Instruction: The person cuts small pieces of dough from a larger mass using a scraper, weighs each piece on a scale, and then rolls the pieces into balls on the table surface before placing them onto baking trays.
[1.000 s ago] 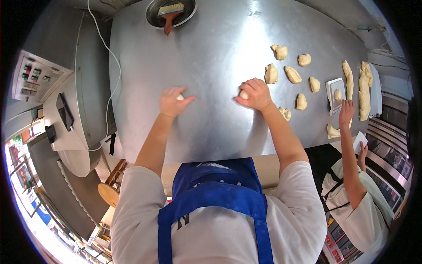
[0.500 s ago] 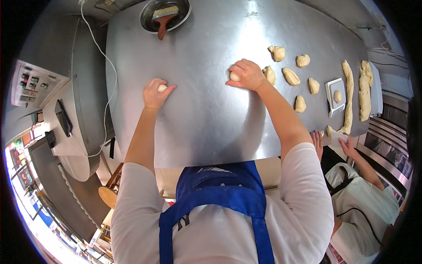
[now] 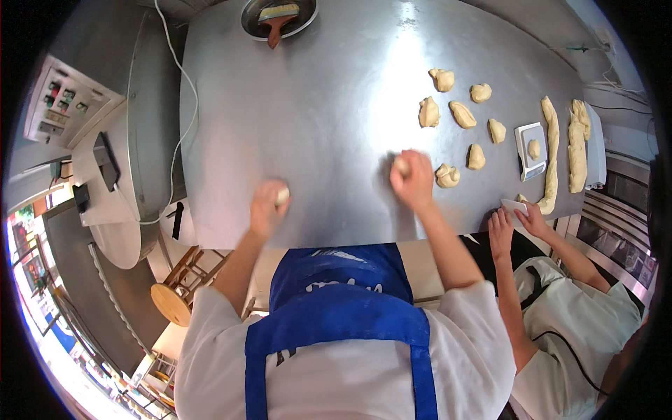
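On the metal table, my left hand [image 3: 263,210] is cupped round a small pale dough ball [image 3: 282,195], which shows at the thumb side. My right hand [image 3: 416,180] is curled over another dough ball [image 3: 401,166], partly hidden by the fingers. Both hands are somewhat blurred by motion. Just right of my right hand lies a rough dough piece [image 3: 447,176], apart from it. Several more uneven pieces, among them a folded dough piece [image 3: 462,115], are scattered beyond it.
A bowl [image 3: 314,22] with a wooden-handled brush [image 3: 275,29] stands at the far left. To the right are a scale [image 3: 530,168] bearing dough and long dough strips [image 3: 551,150]. A co-worker's hand [image 3: 535,220] holds a white scraper [image 3: 514,206] at the near right edge.
Both my hands have come nearer the table's front edge with their dough balls. A dough piece beside my right hand, earlier behind my forearm, now shows. The co-worker's scraper has moved left.
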`<act>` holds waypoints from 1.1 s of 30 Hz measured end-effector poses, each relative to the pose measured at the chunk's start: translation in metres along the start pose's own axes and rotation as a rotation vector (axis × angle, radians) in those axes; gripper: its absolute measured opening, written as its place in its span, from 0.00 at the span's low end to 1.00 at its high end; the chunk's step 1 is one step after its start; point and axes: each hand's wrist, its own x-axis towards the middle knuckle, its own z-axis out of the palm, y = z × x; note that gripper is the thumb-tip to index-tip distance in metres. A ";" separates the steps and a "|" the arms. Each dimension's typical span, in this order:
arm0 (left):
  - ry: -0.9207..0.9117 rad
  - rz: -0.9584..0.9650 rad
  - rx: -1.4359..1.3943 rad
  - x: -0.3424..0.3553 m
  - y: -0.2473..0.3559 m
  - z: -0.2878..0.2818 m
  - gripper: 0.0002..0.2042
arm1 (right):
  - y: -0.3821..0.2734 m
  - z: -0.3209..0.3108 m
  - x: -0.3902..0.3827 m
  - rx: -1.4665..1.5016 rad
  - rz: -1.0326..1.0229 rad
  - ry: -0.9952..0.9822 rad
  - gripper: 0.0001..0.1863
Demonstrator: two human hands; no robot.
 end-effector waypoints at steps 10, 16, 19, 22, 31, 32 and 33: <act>0.095 0.309 -0.021 0.111 0.001 0.041 0.17 | 0.025 0.051 0.043 -0.015 -0.546 -0.076 0.16; 0.310 0.099 -0.058 0.066 -0.028 0.022 0.14 | 0.043 0.017 0.025 0.017 -0.231 -0.057 0.09; 0.211 0.225 -0.086 0.074 -0.001 0.020 0.12 | 0.032 0.024 0.000 0.198 -0.233 -0.110 0.06; -0.007 0.297 -0.023 0.110 -0.009 0.019 0.11 | 0.026 0.056 0.044 0.106 -0.557 -0.197 0.14; 0.425 -0.134 0.049 0.076 -0.048 0.005 0.11 | 0.060 0.032 0.059 0.095 -0.330 -0.034 0.14; 0.355 0.010 -0.009 0.075 -0.041 0.010 0.11 | 0.055 0.040 0.050 0.188 -0.395 -0.114 0.12; 0.285 0.148 -0.071 0.078 -0.033 0.015 0.10 | 0.045 0.051 0.051 0.194 -0.524 -0.160 0.12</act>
